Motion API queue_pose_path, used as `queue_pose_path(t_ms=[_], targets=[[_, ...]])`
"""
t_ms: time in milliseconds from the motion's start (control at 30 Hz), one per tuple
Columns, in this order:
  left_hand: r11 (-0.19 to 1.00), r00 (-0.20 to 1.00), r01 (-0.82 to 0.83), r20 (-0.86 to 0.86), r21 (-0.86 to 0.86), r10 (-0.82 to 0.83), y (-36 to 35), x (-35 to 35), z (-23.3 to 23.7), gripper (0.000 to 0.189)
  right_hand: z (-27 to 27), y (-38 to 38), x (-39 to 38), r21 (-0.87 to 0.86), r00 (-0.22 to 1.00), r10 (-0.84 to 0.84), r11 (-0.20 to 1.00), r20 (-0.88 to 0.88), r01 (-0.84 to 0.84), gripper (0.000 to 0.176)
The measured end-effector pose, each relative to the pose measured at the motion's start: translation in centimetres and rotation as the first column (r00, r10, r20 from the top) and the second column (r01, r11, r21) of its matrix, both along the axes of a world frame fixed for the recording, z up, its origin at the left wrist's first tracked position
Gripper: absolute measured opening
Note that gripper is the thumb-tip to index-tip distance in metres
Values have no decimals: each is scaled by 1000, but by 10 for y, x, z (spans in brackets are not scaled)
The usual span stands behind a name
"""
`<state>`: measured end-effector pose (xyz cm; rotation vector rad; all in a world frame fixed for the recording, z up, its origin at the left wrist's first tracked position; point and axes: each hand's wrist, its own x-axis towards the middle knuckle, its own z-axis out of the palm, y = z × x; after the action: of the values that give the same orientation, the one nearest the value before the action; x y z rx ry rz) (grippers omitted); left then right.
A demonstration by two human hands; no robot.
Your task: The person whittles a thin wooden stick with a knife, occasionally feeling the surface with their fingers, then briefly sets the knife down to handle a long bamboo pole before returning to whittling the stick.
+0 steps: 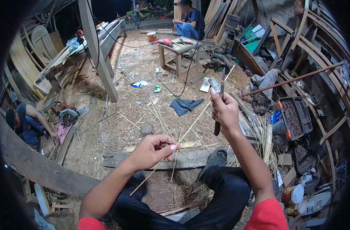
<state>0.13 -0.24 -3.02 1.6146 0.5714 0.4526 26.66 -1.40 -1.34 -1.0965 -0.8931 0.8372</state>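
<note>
My left hand pinches a long thin bamboo strip between thumb and fingers. The strip slants from low near my left knee to the upper right, passing behind my right fingers. A knife is gripped upright in my right hand, its dark blade pointing up and its lower end showing below the fist. Where the strip meets the blade is hidden by my fingers. Something pale and flat shows beside the blade at my thumb. Below my hands lies a wooden plank in front of my feet.
Loose bamboo strips pile up at right, beside an open toolbox. Ahead are a dark cloth and a small wooden table with a red power tool. One person sits at the back; another crouches at left near a post.
</note>
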Motion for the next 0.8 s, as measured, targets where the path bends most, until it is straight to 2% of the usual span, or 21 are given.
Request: queue_pose_path(t_ms=[333, 433, 533, 633, 667, 733, 767, 800], targets=[[1000, 1000, 20, -10, -14, -20, 0, 0, 4, 21, -2, 1, -1, -12, 1000, 19, 1000, -11, -19, 33], [1000, 1000, -1, -6, -27, 1, -1, 0, 3, 20, -3, 3, -2, -20, 999, -6, 1000, 41, 7, 32], [1000, 1000, 1, -27, -21, -1, 0, -2, 3, 19, 3, 1, -3, -34, 999, 38, 999, -34, -39, 36], [1000, 995, -18, -95, -15, 17, -4, -2, 15, 18, -2, 2, 3, -6, 999, 13, 1000, 48, -13, 43], [999, 992, -32, -122, -14, 30, -6, -2, 19, 18, -6, 4, 4, 15, 980, -17, 1000, 198, 15, 44], [998, 995, -61, -73, 36, 63, -6, -2, 14, 17, -15, 5, 2, 69, 874, -84, 996, 478, 58, 47], [995, 996, -75, -48, 60, 78, -6, -2, 12, 17, -19, 3, -1, 118, 806, -73, 993, 587, 3, 47], [990, 995, -89, -44, 113, 94, -7, -2, 13, 16, -16, -1, -7, 74, 750, -27, 997, 661, -30, 45]])
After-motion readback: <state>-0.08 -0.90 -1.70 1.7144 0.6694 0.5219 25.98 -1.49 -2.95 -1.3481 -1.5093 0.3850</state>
